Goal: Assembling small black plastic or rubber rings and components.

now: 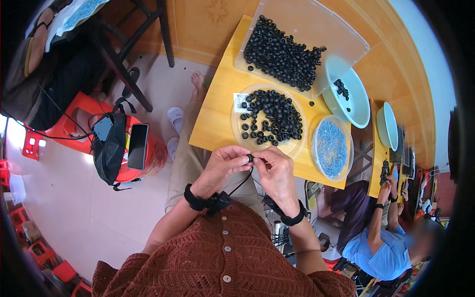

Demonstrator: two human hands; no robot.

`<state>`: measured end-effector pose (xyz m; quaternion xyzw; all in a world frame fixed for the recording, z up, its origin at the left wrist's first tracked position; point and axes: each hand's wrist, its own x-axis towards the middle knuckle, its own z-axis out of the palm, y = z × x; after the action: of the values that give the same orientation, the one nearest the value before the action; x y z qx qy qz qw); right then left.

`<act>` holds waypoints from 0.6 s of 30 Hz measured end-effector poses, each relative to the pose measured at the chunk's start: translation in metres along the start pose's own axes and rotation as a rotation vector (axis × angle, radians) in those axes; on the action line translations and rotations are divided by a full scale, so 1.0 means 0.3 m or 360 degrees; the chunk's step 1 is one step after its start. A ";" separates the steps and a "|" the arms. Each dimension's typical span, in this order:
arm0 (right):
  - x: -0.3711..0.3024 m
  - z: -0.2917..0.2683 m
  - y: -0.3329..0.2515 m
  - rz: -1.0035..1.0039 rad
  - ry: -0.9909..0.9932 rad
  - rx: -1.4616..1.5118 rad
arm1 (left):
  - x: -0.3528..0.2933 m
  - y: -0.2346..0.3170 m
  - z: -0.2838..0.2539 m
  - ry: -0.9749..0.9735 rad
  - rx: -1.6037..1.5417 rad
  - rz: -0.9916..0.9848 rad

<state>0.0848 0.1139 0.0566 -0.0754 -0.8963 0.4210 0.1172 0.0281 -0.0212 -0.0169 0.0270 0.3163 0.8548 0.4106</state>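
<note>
Just off the table's near edge, a small black ring-shaped part (pixel 250 158) sits between the fingertips of both hands. My left hand (pixel 221 167) pinches it from one side. From the other side, my right hand (pixel 278 173) is closed on it with thumb and forefinger; anything smaller between the fingertips is hidden. Right beyond my hands lies a round translucent plate (pixel 298 148) with a heap of similar black parts (pixel 282 116). To its right a clear bowl (pixel 315 159) holds many tiny bluish clear pieces (pixel 331 147).
A large clear bin (pixel 341 42) with black parts leans at the table's (pixel 217 116) far side. Next to it stands a pale blue basin (pixel 358 101). A red stool (pixel 156 156) on the left carries a black bag (pixel 110 148) and phone (pixel 138 146). A person (pixel 378 247) works at right.
</note>
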 end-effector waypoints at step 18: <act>-0.008 0.060 0.070 0.0206 0.0175 0.0080 | 0.020 -0.068 0.067 0.0455 0.1042 0.0753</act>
<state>0.0828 0.1134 0.0288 -0.1533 -0.8709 0.4453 0.1405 0.0441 0.0029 -0.0136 0.1089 0.6097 0.7751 0.1250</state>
